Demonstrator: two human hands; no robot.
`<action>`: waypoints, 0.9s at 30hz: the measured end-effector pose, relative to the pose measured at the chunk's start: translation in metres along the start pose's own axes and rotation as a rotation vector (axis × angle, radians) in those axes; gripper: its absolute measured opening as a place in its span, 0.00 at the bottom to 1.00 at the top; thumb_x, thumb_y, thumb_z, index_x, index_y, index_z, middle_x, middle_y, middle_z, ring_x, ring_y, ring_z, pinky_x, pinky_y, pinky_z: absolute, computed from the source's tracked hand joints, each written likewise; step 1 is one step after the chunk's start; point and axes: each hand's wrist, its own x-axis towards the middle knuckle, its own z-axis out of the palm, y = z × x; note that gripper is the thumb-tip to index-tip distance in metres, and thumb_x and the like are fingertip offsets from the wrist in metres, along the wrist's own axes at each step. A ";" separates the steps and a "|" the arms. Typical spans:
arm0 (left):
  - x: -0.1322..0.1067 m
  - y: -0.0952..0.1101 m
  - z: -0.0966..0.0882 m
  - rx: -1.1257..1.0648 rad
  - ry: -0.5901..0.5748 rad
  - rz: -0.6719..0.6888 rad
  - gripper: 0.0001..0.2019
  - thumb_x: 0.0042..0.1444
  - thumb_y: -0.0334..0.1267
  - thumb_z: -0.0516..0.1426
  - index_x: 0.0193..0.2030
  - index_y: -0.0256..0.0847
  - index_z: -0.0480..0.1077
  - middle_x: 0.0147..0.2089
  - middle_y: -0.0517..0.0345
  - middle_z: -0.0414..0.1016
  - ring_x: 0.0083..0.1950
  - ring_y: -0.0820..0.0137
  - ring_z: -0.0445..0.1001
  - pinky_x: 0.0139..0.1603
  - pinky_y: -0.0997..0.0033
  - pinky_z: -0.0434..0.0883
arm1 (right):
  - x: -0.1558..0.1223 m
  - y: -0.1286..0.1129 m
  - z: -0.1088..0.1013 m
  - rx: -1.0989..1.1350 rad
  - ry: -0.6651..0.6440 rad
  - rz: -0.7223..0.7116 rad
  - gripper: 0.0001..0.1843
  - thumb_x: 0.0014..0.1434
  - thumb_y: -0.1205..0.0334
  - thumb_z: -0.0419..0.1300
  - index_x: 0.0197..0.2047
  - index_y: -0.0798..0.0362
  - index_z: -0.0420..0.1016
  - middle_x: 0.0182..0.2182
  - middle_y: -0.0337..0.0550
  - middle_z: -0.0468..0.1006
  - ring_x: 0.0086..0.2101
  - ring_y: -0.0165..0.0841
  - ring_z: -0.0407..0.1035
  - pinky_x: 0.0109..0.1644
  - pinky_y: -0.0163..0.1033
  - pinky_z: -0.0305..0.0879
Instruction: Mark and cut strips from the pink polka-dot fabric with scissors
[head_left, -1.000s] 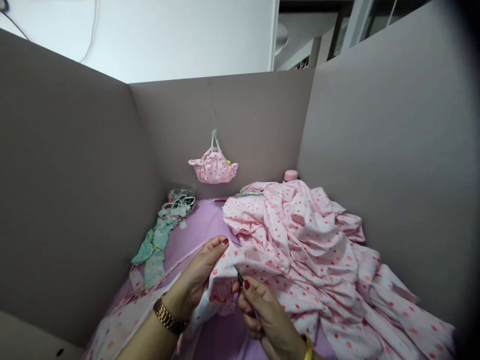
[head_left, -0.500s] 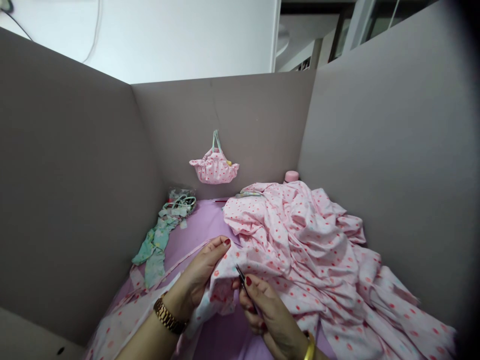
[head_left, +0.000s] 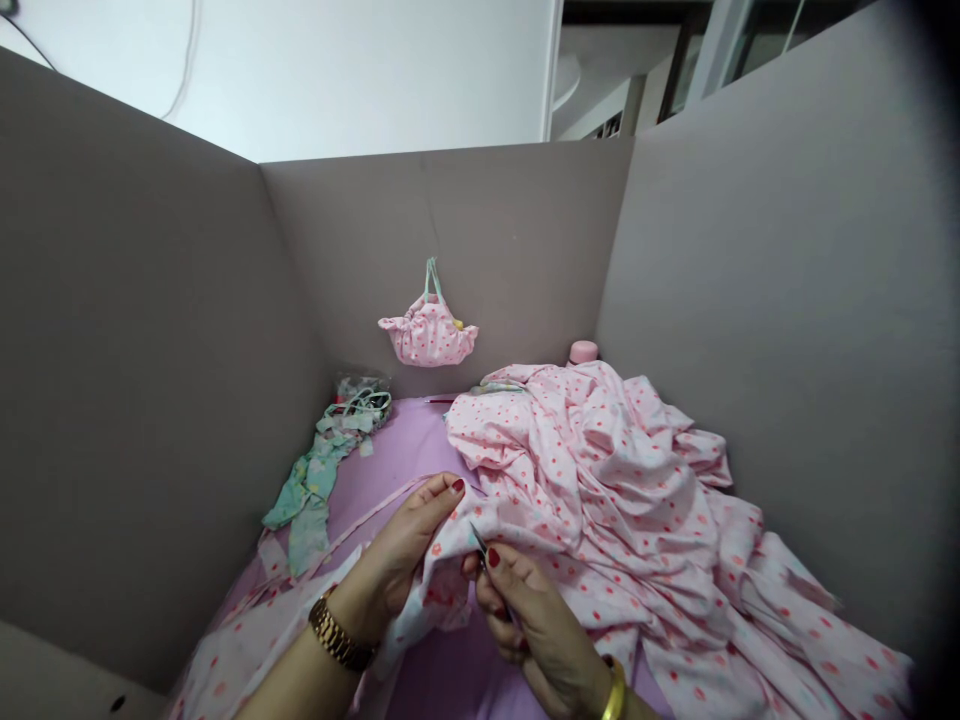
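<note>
My left hand (head_left: 412, 535) pinches the edge of a pink dotted cloth (head_left: 637, 480) between thumb and fingers, holding a fold of it raised. In my right hand (head_left: 529, 610) are small dark thread snips (head_left: 478, 541), their pointed tip aimed up and to the left against the raised fold. My palm and fingers hide most of the handle. The rest of the cloth spreads in loose folds to the right, and a paler dotted piece (head_left: 240, 640) lies under my left forearm.
Grey panels (head_left: 517, 240) stand at the back and both sides. A pink dotted pouch (head_left: 429, 335) hangs from the back panel by green cords. Green fabric scraps (head_left: 311, 490) lie at left on the purple cover (head_left: 409, 440). A pink lid (head_left: 583, 352) shows behind the cloth.
Both hands stay nearly in place with the same hold. The snips' tip has shifted slightly upward and its blades look closer together.
</note>
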 end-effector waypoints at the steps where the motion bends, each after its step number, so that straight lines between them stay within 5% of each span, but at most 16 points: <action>1: 0.000 -0.001 0.000 0.004 -0.004 0.001 0.09 0.52 0.41 0.58 0.32 0.41 0.61 0.21 0.65 0.68 0.16 0.77 0.67 0.17 0.80 0.63 | 0.000 0.000 0.000 0.001 0.006 0.006 0.24 0.48 0.42 0.61 0.35 0.56 0.67 0.18 0.27 0.57 0.12 0.15 0.41 0.16 0.27 0.33; 27: 0.000 0.002 -0.002 0.221 -0.025 0.137 0.11 0.53 0.46 0.57 0.33 0.42 0.62 0.22 0.63 0.71 0.17 0.75 0.68 0.18 0.79 0.62 | -0.004 0.001 -0.003 0.007 0.000 0.020 0.22 0.49 0.44 0.62 0.33 0.55 0.66 0.17 0.27 0.57 0.12 0.15 0.40 0.15 0.27 0.32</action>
